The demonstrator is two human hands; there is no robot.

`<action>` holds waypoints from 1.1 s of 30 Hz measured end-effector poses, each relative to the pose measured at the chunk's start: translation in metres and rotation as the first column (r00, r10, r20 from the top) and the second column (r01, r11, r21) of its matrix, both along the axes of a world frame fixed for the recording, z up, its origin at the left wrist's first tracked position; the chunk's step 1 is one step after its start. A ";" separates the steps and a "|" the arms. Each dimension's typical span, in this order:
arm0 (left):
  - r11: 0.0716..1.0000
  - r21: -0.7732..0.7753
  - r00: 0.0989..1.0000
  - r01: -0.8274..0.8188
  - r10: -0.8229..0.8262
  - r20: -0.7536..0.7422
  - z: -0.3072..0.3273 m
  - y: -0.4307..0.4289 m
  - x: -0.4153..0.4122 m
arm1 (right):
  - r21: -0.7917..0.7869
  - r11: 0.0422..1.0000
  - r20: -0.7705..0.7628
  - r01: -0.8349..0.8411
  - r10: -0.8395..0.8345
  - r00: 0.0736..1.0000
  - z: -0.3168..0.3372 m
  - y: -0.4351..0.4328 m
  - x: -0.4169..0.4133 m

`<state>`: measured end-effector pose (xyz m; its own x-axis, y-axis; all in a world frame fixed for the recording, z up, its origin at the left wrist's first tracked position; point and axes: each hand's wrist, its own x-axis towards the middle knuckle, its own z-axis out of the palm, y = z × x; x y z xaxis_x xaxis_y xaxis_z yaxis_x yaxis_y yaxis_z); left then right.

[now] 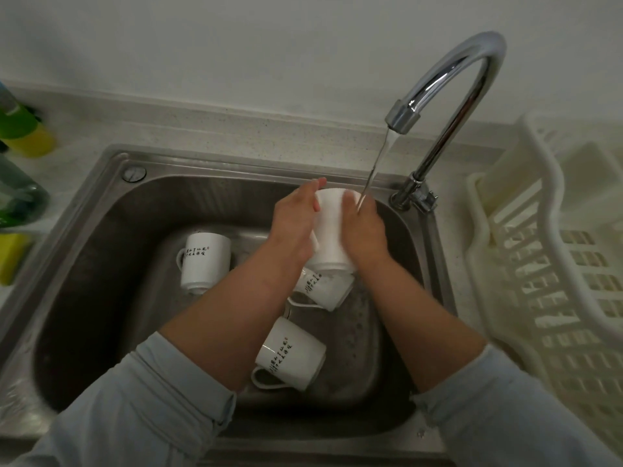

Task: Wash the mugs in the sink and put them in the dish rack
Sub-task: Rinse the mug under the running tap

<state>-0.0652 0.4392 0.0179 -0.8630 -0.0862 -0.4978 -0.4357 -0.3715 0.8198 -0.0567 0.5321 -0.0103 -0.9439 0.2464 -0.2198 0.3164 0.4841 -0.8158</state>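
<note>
A white mug [329, 227] is held between both hands above the steel sink [111, 210], its mouth pointing away from me. My left hand [294, 227] clasps its left side, and my right hand [364, 234] clasps its right side. Water from the chrome tap [451, 82] runs down onto my right hand at the mug's rim. Three more white mugs with black lettering lie in the basin: one at the left [205, 261], one under the held mug [320, 291], one nearer me [290, 358]. The cream plastic dish rack [556, 264] stands to the right.
Green and yellow bottles [23, 133] stand on the counter at the far left, a dark green bottle [20, 197] below them and a yellow sponge [10, 254] by the sink's left rim. A pale wall rises behind the sink.
</note>
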 end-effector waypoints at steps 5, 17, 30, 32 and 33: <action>0.999 -0.007 0.996 -0.046 0.045 -0.078 -0.007 -0.005 -0.004 | 0.214 0.968 -0.123 -0.133 0.161 0.979 -0.006 -0.015 0.007; 0.902 0.408 0.983 -0.143 0.082 0.164 -0.011 -0.005 -0.015 | -0.946 0.286 0.220 0.153 0.218 0.951 0.002 0.037 -0.007; 0.961 0.247 0.992 -0.126 0.127 0.015 -0.003 0.000 -0.007 | -0.399 0.894 0.148 0.202 -0.155 0.977 0.000 0.015 0.012; 0.986 0.158 0.996 -0.051 0.061 -0.061 0.000 0.007 -0.001 | -0.136 0.986 0.000 0.096 -0.097 0.995 -0.002 0.017 0.005; 0.992 0.123 0.995 -0.036 0.047 -0.087 -0.001 0.010 0.001 | -0.080 0.995 -0.035 0.065 -0.068 0.997 -0.003 0.018 0.001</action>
